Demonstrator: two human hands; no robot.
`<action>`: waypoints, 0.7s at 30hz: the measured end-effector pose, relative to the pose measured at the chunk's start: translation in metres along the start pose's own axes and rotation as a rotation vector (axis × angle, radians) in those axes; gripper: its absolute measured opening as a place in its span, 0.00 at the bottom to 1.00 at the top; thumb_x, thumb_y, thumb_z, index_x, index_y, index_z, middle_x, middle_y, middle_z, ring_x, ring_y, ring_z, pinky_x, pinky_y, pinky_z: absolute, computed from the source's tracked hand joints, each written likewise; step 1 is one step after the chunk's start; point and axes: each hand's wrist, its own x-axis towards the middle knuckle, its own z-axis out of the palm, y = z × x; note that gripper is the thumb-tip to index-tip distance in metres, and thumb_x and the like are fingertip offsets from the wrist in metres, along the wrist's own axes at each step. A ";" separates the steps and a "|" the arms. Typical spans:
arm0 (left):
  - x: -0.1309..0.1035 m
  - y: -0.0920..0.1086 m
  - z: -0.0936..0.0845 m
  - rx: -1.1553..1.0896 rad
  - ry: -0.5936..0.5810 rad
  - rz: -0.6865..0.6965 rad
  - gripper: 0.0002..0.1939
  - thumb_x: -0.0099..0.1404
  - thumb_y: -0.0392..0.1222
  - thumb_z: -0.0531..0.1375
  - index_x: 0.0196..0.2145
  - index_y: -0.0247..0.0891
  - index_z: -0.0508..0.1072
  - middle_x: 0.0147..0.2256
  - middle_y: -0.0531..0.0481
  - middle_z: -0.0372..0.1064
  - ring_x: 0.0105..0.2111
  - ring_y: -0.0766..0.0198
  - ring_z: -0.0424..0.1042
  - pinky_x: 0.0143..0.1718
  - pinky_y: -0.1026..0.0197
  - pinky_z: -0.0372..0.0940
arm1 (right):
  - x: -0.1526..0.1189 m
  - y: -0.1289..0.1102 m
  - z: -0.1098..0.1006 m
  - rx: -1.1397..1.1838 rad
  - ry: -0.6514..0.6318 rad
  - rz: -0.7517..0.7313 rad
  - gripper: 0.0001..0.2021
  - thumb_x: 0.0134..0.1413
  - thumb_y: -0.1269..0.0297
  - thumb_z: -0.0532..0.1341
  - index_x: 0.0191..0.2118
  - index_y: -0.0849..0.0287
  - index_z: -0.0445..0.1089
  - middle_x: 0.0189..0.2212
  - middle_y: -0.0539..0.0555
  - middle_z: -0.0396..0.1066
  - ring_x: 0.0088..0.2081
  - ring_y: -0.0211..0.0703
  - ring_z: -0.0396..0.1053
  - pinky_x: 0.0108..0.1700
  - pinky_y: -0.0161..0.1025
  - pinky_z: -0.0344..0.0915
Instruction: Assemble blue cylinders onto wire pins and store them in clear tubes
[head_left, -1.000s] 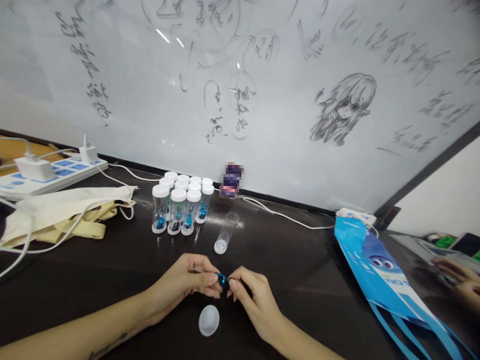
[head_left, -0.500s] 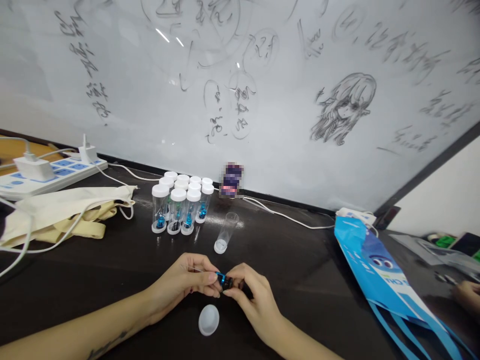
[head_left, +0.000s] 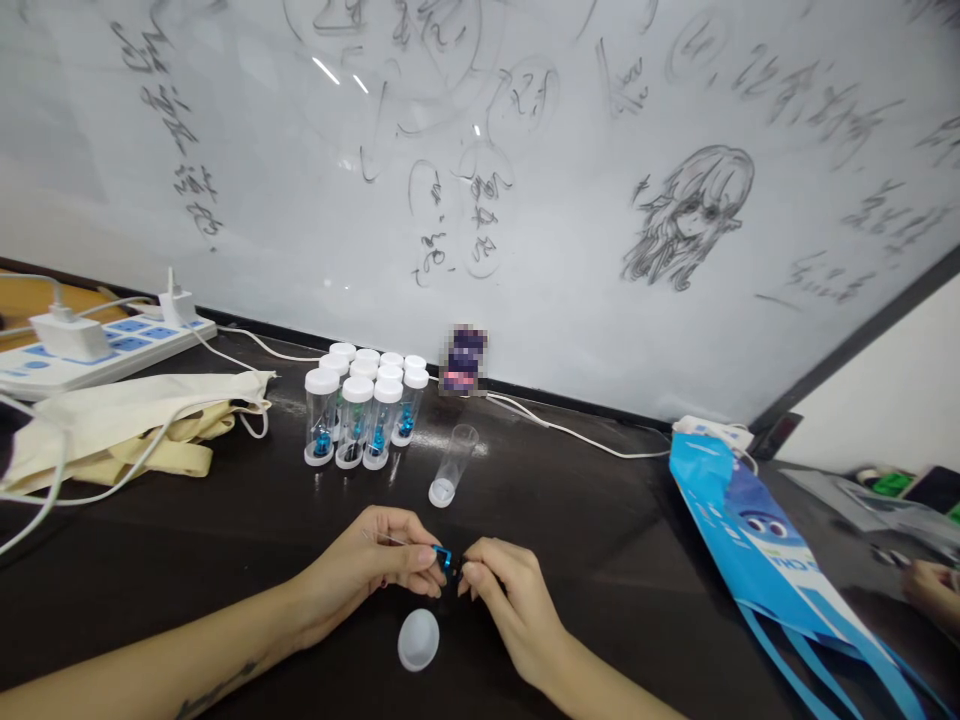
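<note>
My left hand [head_left: 394, 555] is closed in a pinch on a small blue and black part [head_left: 442, 558], and a thin clear rod or wire sticks out to the left from between the same fingers. Just to the right, my right hand [head_left: 510, 595] pinches a small black piece [head_left: 457, 567], mostly hidden by the fingertips. A narrow gap separates the two hands. Below them on the dark table lies a white round cap [head_left: 418, 640]. Beyond the hands, a clear plastic tube [head_left: 454, 465] with a white end rests uncapped.
Several capped clear tubes [head_left: 356, 425] with blue parts inside stand grouped behind my left hand. At left are a cream cloth bag [head_left: 135, 410] and a power strip [head_left: 112, 350]. A phone [head_left: 463, 360] leans on the whiteboard. A blue bag [head_left: 757, 530] and another person's hand [head_left: 930, 590] are at right.
My right hand has drawn slightly to the right, away from the blue part, and less of the black piece shows between the hands. My left hand has stayed in place.
</note>
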 end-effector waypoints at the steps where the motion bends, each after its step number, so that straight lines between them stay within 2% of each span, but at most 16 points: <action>1: 0.000 0.000 0.000 -0.003 -0.005 0.005 0.07 0.57 0.37 0.69 0.32 0.30 0.78 0.29 0.41 0.81 0.28 0.63 0.79 0.33 0.66 0.71 | 0.000 0.000 0.000 0.002 0.000 0.006 0.15 0.67 0.61 0.54 0.28 0.59 0.67 0.24 0.49 0.67 0.28 0.38 0.65 0.34 0.35 0.58; 4: 0.000 0.000 0.000 -0.011 -0.002 0.015 0.06 0.58 0.37 0.68 0.32 0.30 0.79 0.29 0.43 0.80 0.29 0.63 0.79 0.33 0.66 0.71 | 0.001 0.000 0.001 0.037 0.022 -0.001 0.05 0.62 0.65 0.60 0.35 0.59 0.68 0.28 0.50 0.68 0.30 0.39 0.65 0.34 0.34 0.60; 6: 0.001 0.001 0.000 -0.010 0.006 0.015 0.06 0.58 0.37 0.68 0.32 0.30 0.79 0.29 0.43 0.80 0.29 0.63 0.79 0.33 0.66 0.71 | 0.001 0.000 0.002 0.058 0.039 -0.034 0.02 0.61 0.67 0.62 0.38 0.58 0.69 0.30 0.50 0.68 0.31 0.39 0.65 0.35 0.34 0.61; 16: -0.002 0.002 0.001 -0.004 0.002 0.003 0.06 0.57 0.37 0.69 0.31 0.30 0.79 0.29 0.43 0.80 0.29 0.62 0.79 0.33 0.65 0.71 | 0.001 0.001 0.002 0.067 0.083 -0.142 0.02 0.60 0.71 0.62 0.37 0.58 0.70 0.31 0.52 0.69 0.32 0.41 0.67 0.35 0.36 0.63; 21: -0.001 0.001 0.001 0.004 0.002 0.007 0.06 0.57 0.37 0.69 0.31 0.30 0.79 0.29 0.42 0.81 0.28 0.63 0.78 0.33 0.65 0.71 | 0.000 0.001 0.002 0.057 0.100 -0.134 0.02 0.58 0.68 0.64 0.37 0.58 0.71 0.29 0.51 0.69 0.30 0.40 0.66 0.34 0.36 0.63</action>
